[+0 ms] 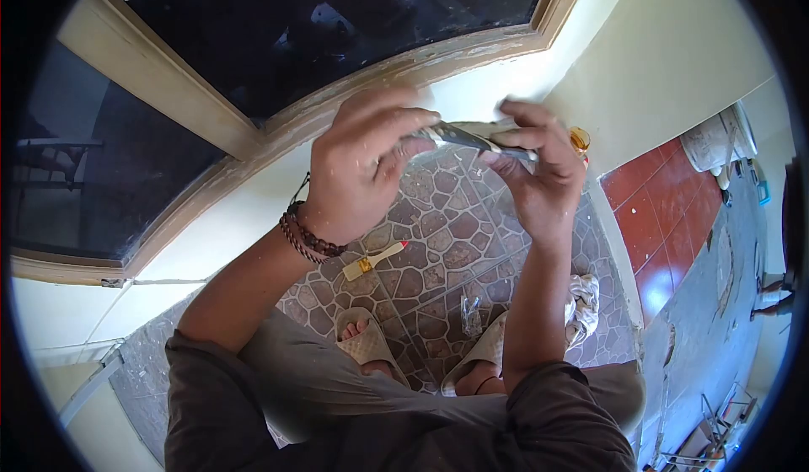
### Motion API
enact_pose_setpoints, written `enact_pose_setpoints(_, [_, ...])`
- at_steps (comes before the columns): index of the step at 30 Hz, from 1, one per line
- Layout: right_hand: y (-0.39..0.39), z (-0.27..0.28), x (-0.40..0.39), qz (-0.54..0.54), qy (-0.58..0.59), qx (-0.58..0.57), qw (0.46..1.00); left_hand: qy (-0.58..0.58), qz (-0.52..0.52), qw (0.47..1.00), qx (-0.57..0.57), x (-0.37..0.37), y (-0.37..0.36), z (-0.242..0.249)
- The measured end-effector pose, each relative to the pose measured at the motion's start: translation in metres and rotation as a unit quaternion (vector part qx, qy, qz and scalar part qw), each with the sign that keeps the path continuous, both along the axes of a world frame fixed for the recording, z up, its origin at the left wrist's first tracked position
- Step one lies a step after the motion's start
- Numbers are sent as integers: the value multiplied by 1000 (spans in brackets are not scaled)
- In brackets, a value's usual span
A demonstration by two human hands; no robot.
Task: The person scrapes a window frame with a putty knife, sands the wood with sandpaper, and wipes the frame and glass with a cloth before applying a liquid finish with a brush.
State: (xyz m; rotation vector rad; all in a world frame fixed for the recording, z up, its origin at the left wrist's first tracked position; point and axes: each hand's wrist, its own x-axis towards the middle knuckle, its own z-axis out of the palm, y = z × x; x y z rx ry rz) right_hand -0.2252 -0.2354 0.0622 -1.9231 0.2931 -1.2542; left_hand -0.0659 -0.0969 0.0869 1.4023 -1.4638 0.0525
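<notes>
Both hands are raised in front of the window ledge. Between them is a slim, flat, dark object (466, 138) with pale edges, tilted slightly down to the right; blur and fingers hide its exact kind. My left hand (358, 152), with braided bracelets at the wrist, pinches its left end between thumb and fingers. At the other end, the thumb and fingers of my right hand (546, 164) close around it. Below the hands, a paintbrush (375, 261) with a pale handle and red tip lies on the stone-patterned floor (447, 249).
A wooden window frame (404, 72) with dark glass runs along the front. Beside my right hand stands an amber container (580, 140). Clear plastic packaging (471, 313) lies between my sandalled feet, and a crumpled cloth (583, 310) to the right. Farther right sits a whitish bucket (716, 142).
</notes>
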Motion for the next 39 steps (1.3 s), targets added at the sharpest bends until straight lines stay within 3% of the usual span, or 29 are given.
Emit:
enact_pose_setpoints(1, [-3,-4,0,60,-51,29,996,-2,0,1000,-1,0,3,-3])
enact_pose_setpoints(3, [-3,-6,-2,68,-61,19,996,-55,-13,998,8,1,9,-7])
enact_pose_setpoints(5, [0,-1,-5,74,-42,88,992,-76,-20,997,6,1,9,-2])
enact_pose_setpoints(7, [1,4,-6,81,-25,115,990,70,-37,996,27,-1,7,2])
enact_pose_setpoints(8, [1,5,-6,88,-8,142,986,70,-37,996,27,-4,2,2])
enact_pose_setpoints(10, [5,7,-3,109,-27,188,976,347,-62,933,-69,-12,-8,-1])
enact_pose_setpoints(11, [7,7,0,131,-45,235,962,347,-60,933,-69,-7,-5,-2])
enact_pose_setpoints(13, [10,5,2,145,-37,260,954,294,-46,949,99,7,5,-2])
enact_pose_setpoints(15, [10,5,4,156,-29,283,946,314,-53,943,99,10,6,-3])
enact_pose_setpoints(23, [5,4,5,106,52,193,974,331,-51,941,57,16,3,-8])
enact_pose_setpoints(29, [5,2,11,103,56,145,982,273,-10,960,59,19,5,-15])
enact_pose_setpoints(33, [12,7,17,117,64,186,973,227,42,972,45,22,9,-16])
enact_pose_setpoints(37, [22,17,28,104,20,108,989,185,78,979,39,21,18,-8])
enact_pose_setpoints(39, [29,21,33,75,108,48,990,160,70,984,43,21,22,-7])
